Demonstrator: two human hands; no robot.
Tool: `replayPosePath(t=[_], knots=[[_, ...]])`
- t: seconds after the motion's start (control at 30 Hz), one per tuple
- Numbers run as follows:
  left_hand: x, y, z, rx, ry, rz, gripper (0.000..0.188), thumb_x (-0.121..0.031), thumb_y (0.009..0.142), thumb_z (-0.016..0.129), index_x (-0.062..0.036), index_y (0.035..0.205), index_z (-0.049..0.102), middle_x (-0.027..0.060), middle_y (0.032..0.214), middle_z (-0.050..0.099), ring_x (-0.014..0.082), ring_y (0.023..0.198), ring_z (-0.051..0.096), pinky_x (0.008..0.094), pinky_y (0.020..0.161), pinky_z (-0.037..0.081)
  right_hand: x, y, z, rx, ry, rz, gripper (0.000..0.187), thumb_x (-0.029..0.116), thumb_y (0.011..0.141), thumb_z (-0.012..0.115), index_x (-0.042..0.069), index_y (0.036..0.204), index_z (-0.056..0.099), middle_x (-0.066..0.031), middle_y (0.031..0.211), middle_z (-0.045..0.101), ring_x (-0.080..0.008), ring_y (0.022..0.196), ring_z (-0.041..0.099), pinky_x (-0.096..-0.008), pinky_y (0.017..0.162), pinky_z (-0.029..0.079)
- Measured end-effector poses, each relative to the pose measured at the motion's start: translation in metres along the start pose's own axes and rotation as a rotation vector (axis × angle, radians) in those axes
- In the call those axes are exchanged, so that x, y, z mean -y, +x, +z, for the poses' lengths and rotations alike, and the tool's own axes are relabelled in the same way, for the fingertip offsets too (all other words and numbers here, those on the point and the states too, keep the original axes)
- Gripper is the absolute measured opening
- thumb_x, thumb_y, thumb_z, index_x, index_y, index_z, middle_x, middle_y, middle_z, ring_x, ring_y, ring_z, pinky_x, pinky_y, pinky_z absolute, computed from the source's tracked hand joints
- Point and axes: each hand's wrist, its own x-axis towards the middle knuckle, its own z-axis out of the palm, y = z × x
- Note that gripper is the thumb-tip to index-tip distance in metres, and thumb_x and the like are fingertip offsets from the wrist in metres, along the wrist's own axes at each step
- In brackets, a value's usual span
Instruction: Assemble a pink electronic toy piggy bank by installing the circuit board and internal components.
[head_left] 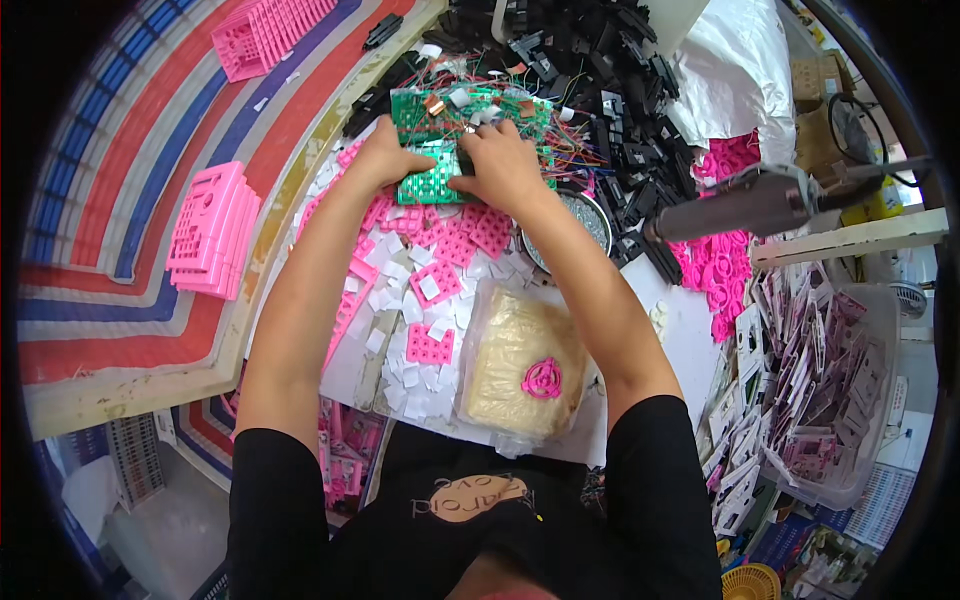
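Note:
Both arms reach to the far side of the white worktop, over a heap of green circuit boards (pixel 430 187) with thin coloured wires. My left hand (pixel 382 157) grips the heap's left edge, its thumb lying across the boards and its other fingers partly hidden. From the right, my right hand (pixel 500 168) closes on the same boards, thumb at their near right corner and fingertips curled over the top. More wired boards (pixel 410 108) lie just beyond. Pink button pads (pixel 455 240) and small white squares (pixel 400 385) are scattered on the near side.
Black plastic parts (pixel 610 130) pile up at the back right. A round tin of small metal pieces (pixel 585 215) stands beside my right forearm. Nearer lies a plastic-wrapped tan block (pixel 525 350) with a pink ring (pixel 541 378) on it. Pink casings (pixel 212 230) are stacked at left.

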Motion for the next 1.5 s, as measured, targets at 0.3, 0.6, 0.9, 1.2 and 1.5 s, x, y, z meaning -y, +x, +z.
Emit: replayPosePath(t=[0.3,0.6,0.9,1.2,1.5], knots=[[-0.1,-0.022,0.033,-0.275,0.422,-0.081,0.069,-0.02,0.08,0.073,0.0072,0.132,0.038,0.0398,0.113,0.06,0.053,0.104,0.062,0.0538,0.089,0.053,-0.004,0.011,0.034,-0.056,-0.095,0.083,0.043,0.028,0.077,0.078,0.012,0.115,0.064,-0.0108,0.119,0.066,-0.0341,0.119,0.057,-0.0533,0.087,0.054],[-0.018,-0.033,-0.046,-0.419,0.303,0.115,0.114,-0.05,0.069,0.085,0.0076,0.149,0.029,0.0339,0.136,0.051,0.0453,0.128,0.05,0.046,0.108,0.042,-0.026,-0.03,-0.017,-0.323,0.089,-0.167,0.058,0.026,0.078,0.08,0.008,0.129,0.059,-0.0165,0.118,0.064,-0.0401,0.112,0.058,-0.0482,0.102,0.045],[0.101,-0.114,-0.247,-0.201,0.387,-0.429,0.112,-0.058,0.069,0.085,0.0027,0.149,0.037,0.0251,0.142,0.051,0.032,0.134,0.049,0.0409,0.111,0.04,-0.024,-0.163,-0.06,-0.291,0.432,-0.147,0.03,0.02,0.082,0.076,0.005,0.107,0.069,-0.0119,0.105,0.068,-0.0331,0.101,0.061,-0.0407,0.088,0.049],[0.169,-0.132,-0.302,-0.194,-0.003,-0.433,0.096,-0.056,0.081,0.074,-0.0036,0.152,0.037,0.0147,0.146,0.05,0.0243,0.14,0.041,0.0376,0.115,0.031,-0.024,-0.242,-0.076,-0.293,0.499,-0.05,0.025,0.013,0.082,0.076,0.004,0.105,0.071,-0.0122,0.103,0.07,-0.0306,0.097,0.065,-0.0387,0.085,0.051],[-0.09,-0.248,-0.081,-0.195,-0.155,0.303,0.092,-0.029,0.077,0.077,-0.006,0.153,0.03,0.0134,0.151,0.038,0.0256,0.137,0.042,0.0407,0.112,0.036,0.081,-0.273,-0.055,-0.242,1.581,0.071,0.082,0.022,0.087,0.076,0.007,0.155,0.033,-0.0107,0.148,0.047,-0.0221,0.132,0.049,-0.0358,0.109,0.041]])
